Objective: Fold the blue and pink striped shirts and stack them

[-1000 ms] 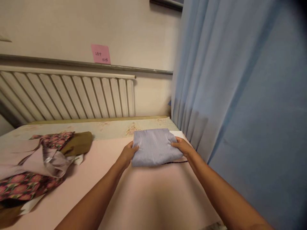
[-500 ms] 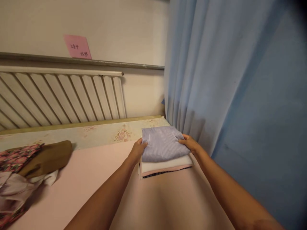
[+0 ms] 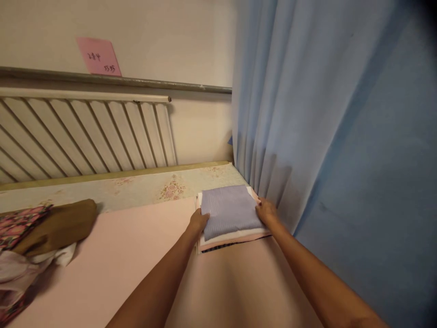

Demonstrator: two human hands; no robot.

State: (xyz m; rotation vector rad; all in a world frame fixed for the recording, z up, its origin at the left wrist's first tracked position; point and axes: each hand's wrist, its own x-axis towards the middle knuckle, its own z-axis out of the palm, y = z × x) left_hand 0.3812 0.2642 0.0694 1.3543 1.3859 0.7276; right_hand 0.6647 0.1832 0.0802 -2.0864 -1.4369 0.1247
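A folded lilac striped cloth [image 3: 229,210] lies on top of a small stack of folded clothes [image 3: 235,239] on the pink bed sheet [image 3: 136,264], close to the blue curtain. My left hand [image 3: 198,223] grips the cloth's left edge with curled fingers. My right hand [image 3: 265,212] holds its right edge, fingers tucked at the side of the stack. White, pink and dark striped layers show under the lilac piece.
A heap of unfolded clothes [image 3: 37,237], brown, floral and white, lies at the left. A white radiator [image 3: 85,132] and a wall with a pink note [image 3: 99,57] stand behind the bed. The blue curtain [image 3: 324,136] hangs along the right side.
The lilac cloth has come down from slightly above the stack and now rests flat on it. My hands have dropped with it, and my view has shifted right.
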